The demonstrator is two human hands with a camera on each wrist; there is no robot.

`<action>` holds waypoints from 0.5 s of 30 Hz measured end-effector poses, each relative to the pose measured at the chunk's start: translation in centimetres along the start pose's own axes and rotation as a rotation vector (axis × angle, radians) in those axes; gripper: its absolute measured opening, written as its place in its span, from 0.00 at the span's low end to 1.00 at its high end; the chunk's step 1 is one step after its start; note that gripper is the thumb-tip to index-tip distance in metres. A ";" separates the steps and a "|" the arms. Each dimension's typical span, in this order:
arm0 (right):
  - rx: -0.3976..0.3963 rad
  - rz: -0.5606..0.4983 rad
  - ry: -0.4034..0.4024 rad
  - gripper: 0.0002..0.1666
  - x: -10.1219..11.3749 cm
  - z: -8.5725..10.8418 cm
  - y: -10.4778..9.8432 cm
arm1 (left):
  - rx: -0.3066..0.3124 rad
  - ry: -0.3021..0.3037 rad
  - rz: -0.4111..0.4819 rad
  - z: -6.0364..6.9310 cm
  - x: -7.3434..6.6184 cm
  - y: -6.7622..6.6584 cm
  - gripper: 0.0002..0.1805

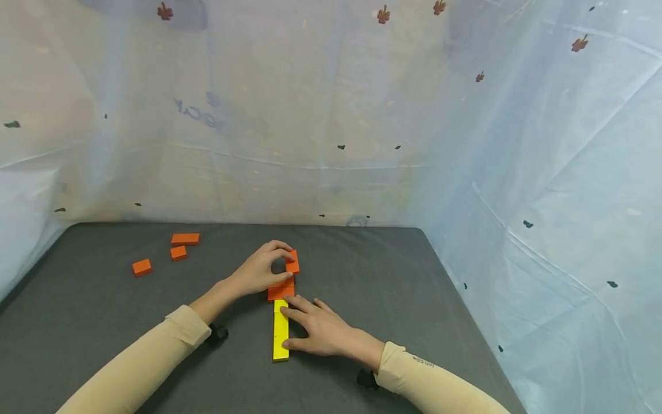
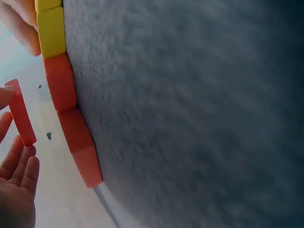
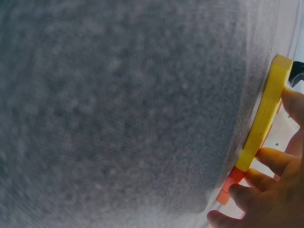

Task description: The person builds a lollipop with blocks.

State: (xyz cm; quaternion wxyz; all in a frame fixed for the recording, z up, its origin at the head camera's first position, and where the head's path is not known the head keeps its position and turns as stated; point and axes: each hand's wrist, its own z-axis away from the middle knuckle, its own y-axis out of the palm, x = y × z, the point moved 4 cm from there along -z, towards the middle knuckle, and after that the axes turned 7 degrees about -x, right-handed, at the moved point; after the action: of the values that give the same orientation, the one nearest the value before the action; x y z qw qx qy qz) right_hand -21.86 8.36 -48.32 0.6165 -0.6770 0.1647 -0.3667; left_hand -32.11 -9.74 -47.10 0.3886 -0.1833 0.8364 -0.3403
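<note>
My left hand (image 1: 258,270) pinches an orange block (image 1: 293,262) between thumb and fingers, above the far end of a row of blocks; the left wrist view shows this block (image 2: 22,114) held off the table. The row has orange blocks (image 1: 280,294) at its far part and, nearer me, a short yellow block (image 1: 280,305) and a long yellow block (image 1: 280,339), end to end. My right hand (image 1: 326,333) rests along the row's right side, fingers spread, its thumb at the long yellow block (image 3: 267,107) and fingertips by the short yellow (image 3: 244,160) and orange (image 3: 236,174) blocks.
Three loose orange blocks lie at the back left of the dark table (image 1: 393,287): a longer one (image 1: 185,238), a short one (image 1: 178,253) and another (image 1: 142,267). Pale sheeting (image 1: 269,115) with leaf shapes hangs behind and beside the table.
</note>
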 end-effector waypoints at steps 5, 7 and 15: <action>-0.002 0.005 -0.007 0.44 0.0 0.0 -0.1 | 0.074 0.000 -0.024 -0.8 0.0 1.3 0.18; -0.004 0.004 -0.010 0.44 0.0 0.1 -0.1 | 0.108 0.001 -0.036 -1.1 0.1 1.8 0.17; -0.010 -0.013 -0.019 0.43 0.1 0.1 -0.2 | 0.216 -0.011 -0.066 -1.7 -0.2 2.8 0.17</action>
State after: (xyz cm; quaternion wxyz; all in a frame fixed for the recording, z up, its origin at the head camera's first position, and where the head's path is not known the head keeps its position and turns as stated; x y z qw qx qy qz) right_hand -21.77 8.39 -48.13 0.6124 -0.6845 0.1561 -0.3635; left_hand -33.40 -6.94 -48.15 0.3994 -0.1696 0.7862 -0.4401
